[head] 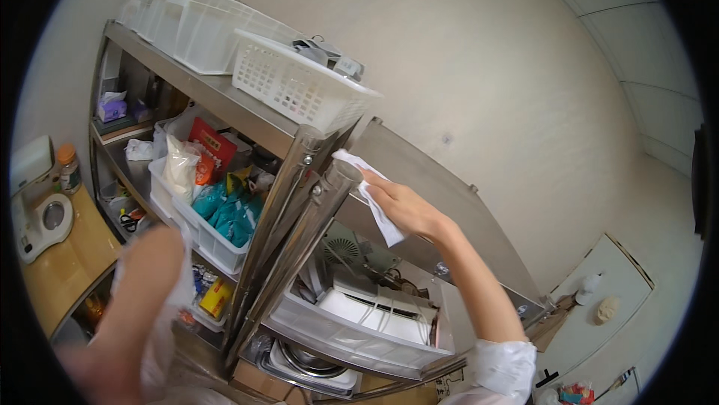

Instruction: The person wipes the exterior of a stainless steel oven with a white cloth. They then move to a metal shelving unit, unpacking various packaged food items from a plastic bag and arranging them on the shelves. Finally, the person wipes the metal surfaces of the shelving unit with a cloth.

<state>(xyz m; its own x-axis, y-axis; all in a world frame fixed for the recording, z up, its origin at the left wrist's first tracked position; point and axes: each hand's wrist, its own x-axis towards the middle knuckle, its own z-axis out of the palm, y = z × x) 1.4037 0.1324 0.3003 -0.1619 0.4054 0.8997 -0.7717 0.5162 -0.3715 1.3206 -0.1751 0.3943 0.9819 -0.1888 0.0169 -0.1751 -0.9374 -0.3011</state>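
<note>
My right hand [400,204] holds a folded white cloth [387,228] against the top of a metal corner post [341,175] on the right-hand steel shelving unit. The fingers lie over the cloth, beside the unit's steel top shelf [427,191]. Blurred at the lower left, my left hand [101,374] hangs below a bent arm. Its fingers cannot be made out, nor whether it holds anything. A second post [300,149], of the left-hand steel unit, stands close beside the first.
White plastic baskets [281,76] sit on the left unit's top. Below is a white bin [196,231] of bagged goods. The right unit carries a clear bin [359,340] with a white appliance and cord. A wooden counter [84,242] at left holds a kitchen scale [48,225].
</note>
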